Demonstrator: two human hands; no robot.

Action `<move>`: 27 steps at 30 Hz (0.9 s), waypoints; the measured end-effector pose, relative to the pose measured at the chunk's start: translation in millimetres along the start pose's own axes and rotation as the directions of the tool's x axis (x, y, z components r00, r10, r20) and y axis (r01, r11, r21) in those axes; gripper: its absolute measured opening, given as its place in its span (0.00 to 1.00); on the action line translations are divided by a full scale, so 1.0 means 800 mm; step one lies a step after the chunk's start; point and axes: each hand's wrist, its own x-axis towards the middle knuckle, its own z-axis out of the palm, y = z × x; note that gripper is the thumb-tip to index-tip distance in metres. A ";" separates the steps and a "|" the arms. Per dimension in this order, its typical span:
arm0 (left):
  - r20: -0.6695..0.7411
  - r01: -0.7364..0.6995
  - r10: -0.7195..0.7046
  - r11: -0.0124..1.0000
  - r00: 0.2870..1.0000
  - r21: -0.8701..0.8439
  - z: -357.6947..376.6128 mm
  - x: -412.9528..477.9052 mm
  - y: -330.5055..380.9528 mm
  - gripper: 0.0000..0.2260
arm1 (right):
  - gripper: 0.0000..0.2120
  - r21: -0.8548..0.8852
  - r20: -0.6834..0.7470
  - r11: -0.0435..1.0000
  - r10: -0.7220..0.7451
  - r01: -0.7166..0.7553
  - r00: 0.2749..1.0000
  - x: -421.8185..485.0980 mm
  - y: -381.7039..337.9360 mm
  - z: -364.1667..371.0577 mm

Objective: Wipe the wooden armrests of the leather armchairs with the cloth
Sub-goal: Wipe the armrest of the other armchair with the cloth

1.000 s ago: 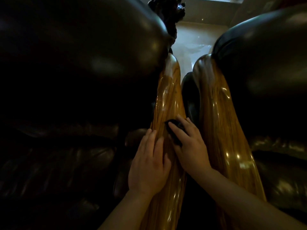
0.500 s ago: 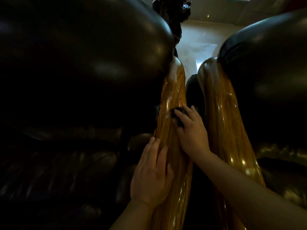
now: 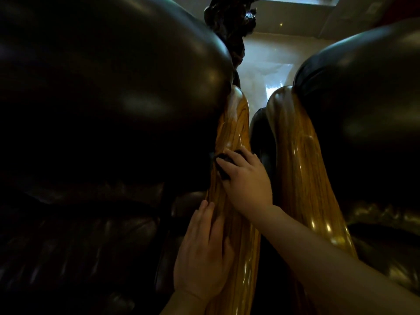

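Dark cloth (image 3: 223, 165) being pressed flat under fingers of right hand (image 3: 246, 180) onto left wooden armrest (image 3: 234, 130). Cloth judged soft, light, best bunched under fingers; lacquered wood likely slippery. Left hand (image 3: 202, 253) being laid flat, empty, nearer body. Second armrest (image 3: 302, 169) waiting just right of wiping hand. Leather cushion (image 3: 109, 87) crowding leftward; narrow gap between armchairs.

A dark cloth (image 3: 223, 164) was pressed by the right hand (image 3: 246, 180) onto the left chair's wooden armrest (image 3: 234, 123); the left hand (image 3: 202, 253) was laid flat lower down.
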 end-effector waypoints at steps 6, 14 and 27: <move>0.060 0.007 -0.010 0.999 0.998 0.045 -0.001 0.005 -0.001 0.27 | 0.21 0.060 0.055 0.953 -0.301 0.297 0.952 -0.066 0.040 0.005; 0.105 0.010 -0.015 0.999 0.994 0.041 -0.004 0.005 0.000 0.29 | 0.23 0.028 0.049 0.992 -0.125 0.124 0.991 -0.023 0.012 0.003; 0.059 -0.002 0.001 1.000 0.998 0.016 0.000 0.007 -0.001 0.28 | 0.25 0.091 0.008 0.988 0.123 -0.123 0.992 0.051 0.026 0.000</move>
